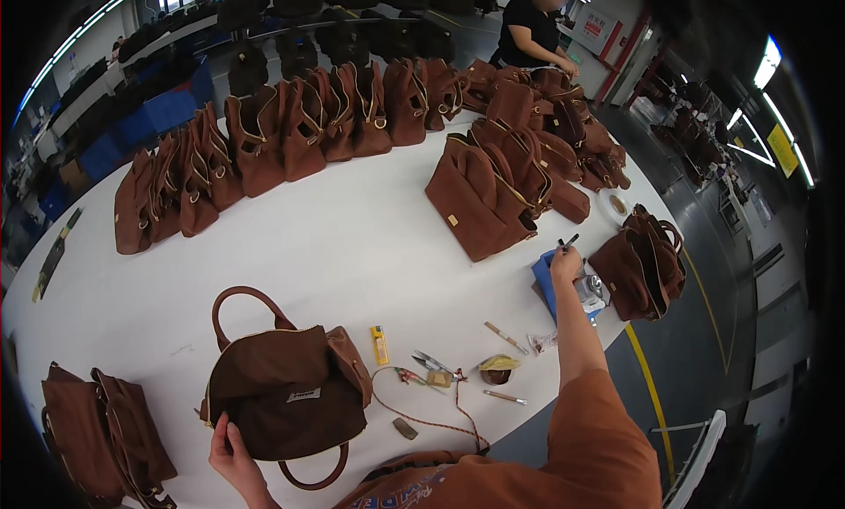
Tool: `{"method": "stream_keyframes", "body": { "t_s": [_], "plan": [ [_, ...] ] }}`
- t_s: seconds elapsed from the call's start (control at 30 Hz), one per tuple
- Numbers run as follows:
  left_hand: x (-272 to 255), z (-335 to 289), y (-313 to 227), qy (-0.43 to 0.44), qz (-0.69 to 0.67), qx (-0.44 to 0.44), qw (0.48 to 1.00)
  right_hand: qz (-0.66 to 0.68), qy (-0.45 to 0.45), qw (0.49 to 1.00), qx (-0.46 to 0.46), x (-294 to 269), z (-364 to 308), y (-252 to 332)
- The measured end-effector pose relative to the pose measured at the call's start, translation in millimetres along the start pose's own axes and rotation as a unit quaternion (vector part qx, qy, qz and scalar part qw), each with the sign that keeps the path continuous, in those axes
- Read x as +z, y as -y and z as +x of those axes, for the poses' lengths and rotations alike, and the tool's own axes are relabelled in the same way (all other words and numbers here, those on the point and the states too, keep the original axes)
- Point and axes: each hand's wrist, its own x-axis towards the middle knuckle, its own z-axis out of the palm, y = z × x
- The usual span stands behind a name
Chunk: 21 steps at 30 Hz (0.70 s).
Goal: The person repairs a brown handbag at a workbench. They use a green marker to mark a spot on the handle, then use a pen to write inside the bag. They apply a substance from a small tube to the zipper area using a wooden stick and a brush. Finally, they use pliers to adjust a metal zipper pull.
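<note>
A brown handbag lies on the white table in front of me, its zipped mouth spread so that the dark lining and a small white label show. At its lower left edge, by the zipper end, my left hand grips the rim between thumb and fingers. My right arm reaches out to the right. Over a blue box, my right hand is closed on a slim black pen-like thing. Clear plastic-looking items sit beside that box, partly behind my forearm.
Brown bags stand in a curved row at the back, with more piled at right and lower left. A yellow box cutter, snips, cord and a tape roll lie about. A person works across the table.
</note>
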Motion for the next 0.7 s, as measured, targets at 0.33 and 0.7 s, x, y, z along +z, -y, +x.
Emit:
{"method": "stream_keyframes", "body": {
  "t_s": [0.33, 0.7],
  "plan": [
    [1.9, -0.6, -1.1, 0.036, -0.09, -0.018, 0.995, 0.03, -0.151, 0.986, -0.067, -21.5, -6.2, -10.2],
    [2.2, 0.0, 8.3, -0.052, -0.134, 0.0, 0.99, 0.561, -0.002, 0.825, -0.074, -107.4, -146.9, 185.6]
  ]
}}
